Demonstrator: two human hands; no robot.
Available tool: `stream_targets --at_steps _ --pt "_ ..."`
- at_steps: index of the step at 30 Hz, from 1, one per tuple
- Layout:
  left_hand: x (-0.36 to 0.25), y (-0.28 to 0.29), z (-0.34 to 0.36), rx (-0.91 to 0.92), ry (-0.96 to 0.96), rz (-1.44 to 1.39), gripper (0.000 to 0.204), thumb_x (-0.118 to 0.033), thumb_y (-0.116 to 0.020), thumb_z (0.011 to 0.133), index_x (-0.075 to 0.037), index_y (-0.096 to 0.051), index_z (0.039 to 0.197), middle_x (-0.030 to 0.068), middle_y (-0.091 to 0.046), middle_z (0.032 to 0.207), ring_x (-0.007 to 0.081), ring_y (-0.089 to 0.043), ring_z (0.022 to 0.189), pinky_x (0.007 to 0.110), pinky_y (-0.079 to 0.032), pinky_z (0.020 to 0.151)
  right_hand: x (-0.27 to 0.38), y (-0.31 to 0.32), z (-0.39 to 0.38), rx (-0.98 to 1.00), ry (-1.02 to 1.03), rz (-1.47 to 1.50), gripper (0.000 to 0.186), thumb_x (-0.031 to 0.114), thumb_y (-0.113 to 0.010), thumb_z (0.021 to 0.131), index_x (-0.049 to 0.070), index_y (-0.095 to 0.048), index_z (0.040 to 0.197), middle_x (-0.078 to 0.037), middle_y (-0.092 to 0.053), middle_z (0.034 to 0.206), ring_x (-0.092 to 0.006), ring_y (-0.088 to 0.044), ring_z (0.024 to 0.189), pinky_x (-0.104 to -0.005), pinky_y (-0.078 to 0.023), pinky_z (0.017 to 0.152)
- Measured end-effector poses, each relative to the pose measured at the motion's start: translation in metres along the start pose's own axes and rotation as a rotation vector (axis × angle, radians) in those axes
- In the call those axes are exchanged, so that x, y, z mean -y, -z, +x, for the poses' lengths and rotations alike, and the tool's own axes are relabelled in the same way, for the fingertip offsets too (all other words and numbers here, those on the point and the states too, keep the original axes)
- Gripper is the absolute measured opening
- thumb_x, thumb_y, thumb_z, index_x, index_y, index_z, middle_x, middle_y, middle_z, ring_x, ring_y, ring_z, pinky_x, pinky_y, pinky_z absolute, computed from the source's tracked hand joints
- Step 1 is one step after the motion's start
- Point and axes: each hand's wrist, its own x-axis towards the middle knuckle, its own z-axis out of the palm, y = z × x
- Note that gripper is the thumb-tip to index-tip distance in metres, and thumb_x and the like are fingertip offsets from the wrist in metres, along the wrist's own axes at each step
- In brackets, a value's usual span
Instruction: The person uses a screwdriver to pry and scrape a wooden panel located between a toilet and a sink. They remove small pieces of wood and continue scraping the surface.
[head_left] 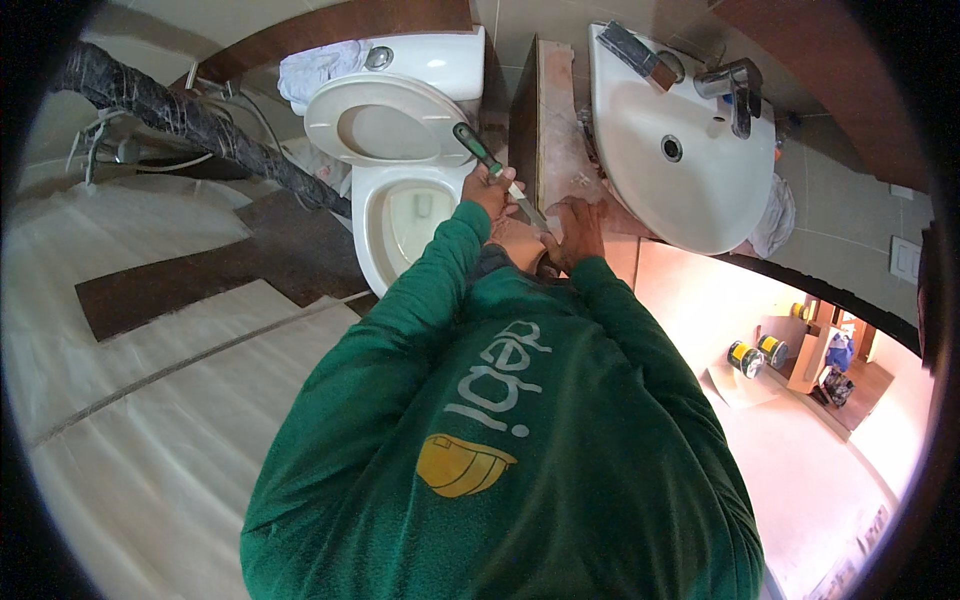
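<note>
My left hand (491, 192) is closed around a long, slim hand tool (476, 146) with a green and black handle and a pale, narrow shaft. It looks like a chisel, but its exact kind is hard to make out. The handle points up and left; the shaft slants down toward my right hand (580, 232). That hand rests with fingers apart on the dusty edge of the narrow counter (558, 130) beside the sink, its thumb close to the tool's lower end. My fingers partly hide the tip.
To the left stands a white toilet (366, 225) with its lid raised. At right is a white sink (640, 170) with a dark tool on its rim and a tap (735, 85). A wrapped dark pipe (190, 120) slants over plastic sheeting (180, 400). Cans (745, 358) stand on the floor lower right.
</note>
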Motion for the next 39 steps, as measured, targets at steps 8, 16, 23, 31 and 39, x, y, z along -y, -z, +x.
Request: stream_targets --at_steps 8,16,23,31,39 --pt "-0.022 -0.008 0.010 0.045 0.084 0.136 0.025 -0.024 -0.069 0.102 -0.006 -0.056 0.115 0.0138 -0.076 0.097 0.0164 -0.066 0.066 0.032 -0.057 0.053 0.008 0.003 0.001 -0.047 0.019 -0.118 0.057 0.027 -0.084 0.070 0.009 -0.060 0.119 -0.016 -0.055 0.128 -0.0404 -0.048 0.127 -0.0597 -0.031 0.115" --pt "-0.019 0.005 0.042 0.154 0.196 0.171 0.028 -0.024 -0.072 0.100 -0.004 -0.055 0.110 0.0140 -0.078 0.099 0.0196 -0.068 0.067 0.042 -0.064 0.065 0.009 0.000 0.004 -0.070 0.077 -0.068 0.057 0.031 -0.088 0.071 0.008 -0.061 0.116 -0.016 -0.056 0.121 -0.0386 -0.050 0.120 -0.0625 -0.025 0.115" --pt "-0.014 -0.004 0.020 0.009 0.152 0.031 0.024 -0.021 -0.070 0.101 0.001 -0.059 0.108 0.0146 -0.077 0.097 0.0188 -0.066 0.061 0.036 -0.062 0.054 0.003 0.003 0.008 -0.040 0.098 -0.139 0.052 0.038 -0.082 0.077 0.007 -0.064 0.114 -0.016 -0.055 0.123 -0.0359 -0.051 0.120 -0.0564 -0.032 0.105" --pt "-0.012 -0.009 0.027 0.030 0.149 0.040 0.022 -0.019 -0.070 0.101 -0.002 -0.059 0.111 0.0107 -0.075 0.098 0.0207 -0.071 0.078 0.034 -0.059 0.057 -0.009 -0.005 0.008 -0.041 0.078 -0.121 0.052 0.035 -0.085 0.075 0.007 -0.063 0.112 -0.017 -0.057 0.119 -0.0361 -0.050 0.120 -0.0546 -0.031 0.107" --pt "0.007 -0.004 0.058 -0.133 -0.017 0.586 0.027 -0.021 -0.079 0.093 -0.005 -0.061 0.103 0.0123 -0.072 0.091 0.0224 -0.072 0.076 0.040 -0.062 0.060 -0.005 0.000 0.013 0.024 0.028 -0.187 0.072 0.039 -0.088 0.073 0.005 -0.057 0.129 -0.017 -0.058 0.122 -0.0388 -0.051 0.122 -0.0542 -0.032 0.108"
